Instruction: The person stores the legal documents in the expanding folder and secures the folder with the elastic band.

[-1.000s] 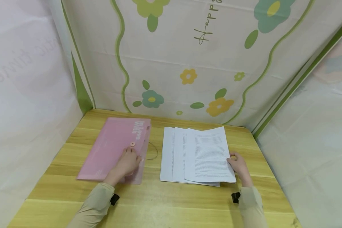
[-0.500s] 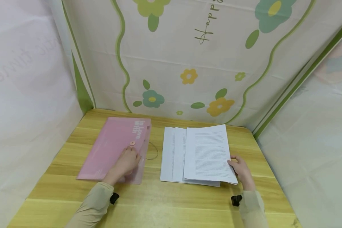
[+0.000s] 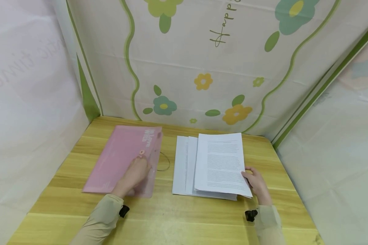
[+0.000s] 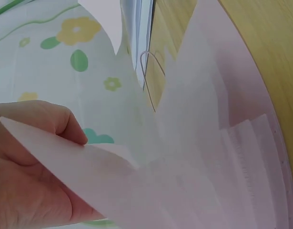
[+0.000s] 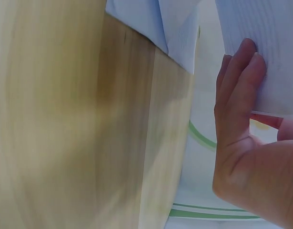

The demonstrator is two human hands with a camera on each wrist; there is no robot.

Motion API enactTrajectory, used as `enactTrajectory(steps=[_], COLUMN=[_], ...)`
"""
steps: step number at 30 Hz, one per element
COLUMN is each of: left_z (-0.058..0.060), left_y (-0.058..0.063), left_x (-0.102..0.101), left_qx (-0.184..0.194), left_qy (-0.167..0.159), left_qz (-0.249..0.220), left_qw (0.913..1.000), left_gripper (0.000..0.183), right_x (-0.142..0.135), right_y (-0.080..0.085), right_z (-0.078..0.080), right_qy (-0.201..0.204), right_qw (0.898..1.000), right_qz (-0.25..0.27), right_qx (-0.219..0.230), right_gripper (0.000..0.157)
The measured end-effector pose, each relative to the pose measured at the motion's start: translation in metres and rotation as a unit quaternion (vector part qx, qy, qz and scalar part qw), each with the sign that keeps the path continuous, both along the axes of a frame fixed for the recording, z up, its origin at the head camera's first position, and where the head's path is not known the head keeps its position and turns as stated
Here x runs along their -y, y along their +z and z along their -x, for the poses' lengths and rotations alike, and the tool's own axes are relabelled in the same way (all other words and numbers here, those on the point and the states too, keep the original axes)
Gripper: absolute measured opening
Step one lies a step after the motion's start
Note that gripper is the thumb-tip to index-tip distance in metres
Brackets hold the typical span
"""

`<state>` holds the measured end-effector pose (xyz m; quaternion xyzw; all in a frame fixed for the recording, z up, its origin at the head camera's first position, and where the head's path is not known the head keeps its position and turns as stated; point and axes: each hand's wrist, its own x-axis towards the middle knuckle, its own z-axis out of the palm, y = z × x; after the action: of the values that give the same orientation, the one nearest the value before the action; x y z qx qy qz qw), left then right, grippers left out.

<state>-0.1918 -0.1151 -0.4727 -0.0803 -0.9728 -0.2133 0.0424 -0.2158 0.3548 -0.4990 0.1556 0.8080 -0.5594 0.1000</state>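
My left hand [image 3: 137, 172] grips the upper cover of a translucent pink document folder [image 3: 110, 160] lying at the left. In the left wrist view, that hand [image 4: 32, 162] lifts the cover edge, and the folder's mouth gapes, with layered inner pockets [image 4: 251, 162] visible. A round button [image 3: 142, 152] and white lettering mark the folder's front. My right hand [image 3: 257, 183] pinches the right edge of a printed paper sheet [image 3: 222, 163], raised over two other overlapping stacks of paper [image 3: 180, 166]. From the right wrist, its fingers [image 5: 241, 76] press the sheet's underside, the thumb partly hidden.
A thin string loop [image 3: 164, 161] extends from the folder's right edge onto the wooden table [image 3: 171, 221]. White curtains with flower prints [image 3: 202, 81] enclose the table at the back and on both sides.
My right hand has lifted the printed sheet and shifted it a little to the left over the other papers. The left hand stays nearly in place, keeping its grip on the folder's cover.
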Motion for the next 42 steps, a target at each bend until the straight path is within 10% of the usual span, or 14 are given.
enactTrajectory(steps=[7, 42], left_z=[0.003, 0.007], left_y=[-0.005, 0.010], left_x=[-0.003, 0.036], left_qx=[-0.072, 0.062], left_qy=[0.028, 0.045], left_qz=[0.006, -0.177], left_qw=[0.9970, 0.9813], left_gripper=[0.039, 0.048], right_x=[0.009, 0.067], right_y=[-0.001, 0.000], right_z=[-0.001, 0.013], right_qy=[-0.007, 0.042], right_qw=[1.000, 0.994], right_qz=[0.017, 0.103], right_qx=[-0.006, 0.002], right_gripper=[0.049, 0.046])
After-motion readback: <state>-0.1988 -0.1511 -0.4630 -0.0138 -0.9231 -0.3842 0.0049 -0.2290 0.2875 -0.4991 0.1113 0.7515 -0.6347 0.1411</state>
